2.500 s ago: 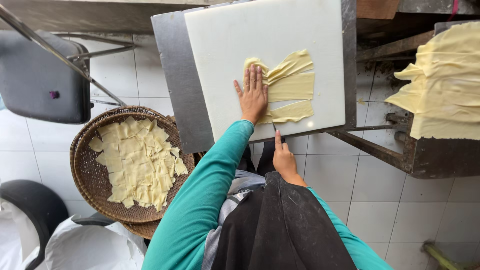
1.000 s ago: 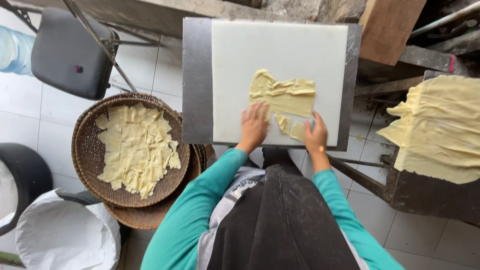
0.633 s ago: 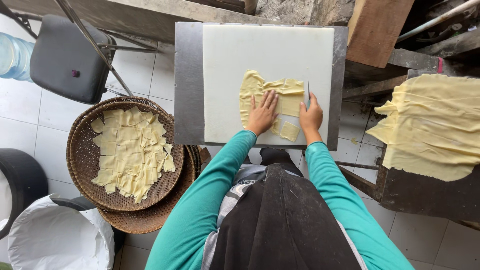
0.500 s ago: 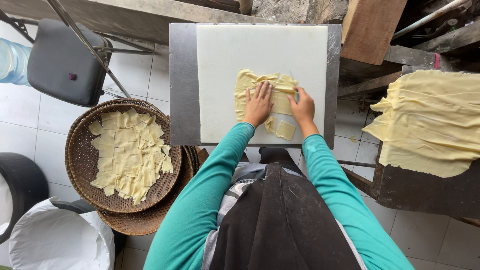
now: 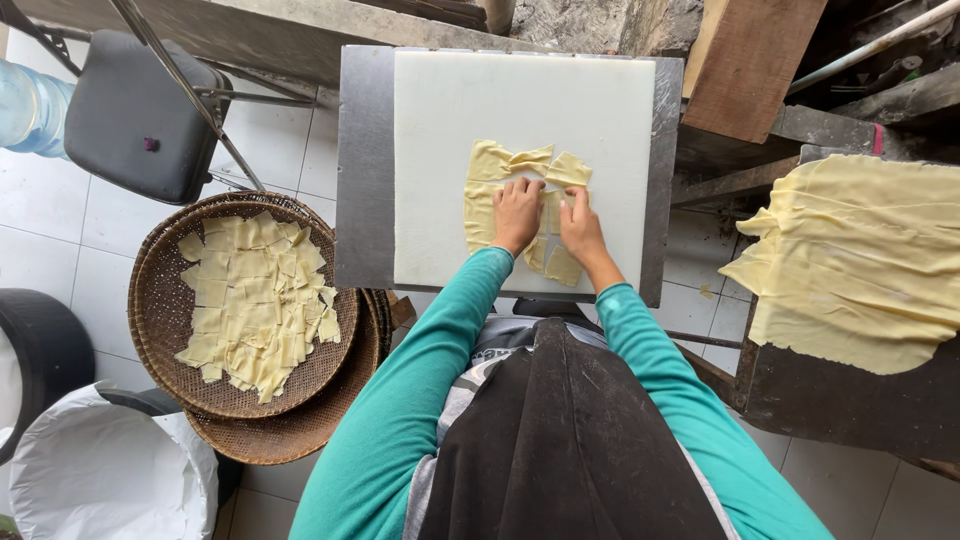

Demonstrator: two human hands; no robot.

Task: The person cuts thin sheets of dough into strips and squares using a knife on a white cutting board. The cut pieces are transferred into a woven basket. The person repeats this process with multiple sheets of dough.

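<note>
Soft, even daylight fills the scene, with no hard-edged shadows; the white cutting board [image 5: 525, 100] is the brightest surface yet keeps its detail without glare; the metal table [image 5: 365, 170] under it shows a dull, diffuse sheen; the upper right corner falls into deep shade; the dark apron [image 5: 570, 450] loses most of its texture; focus is sharp across the frame; straight edges bow slightly near the borders, as a wide lens gives; no motion blur shows.
</note>
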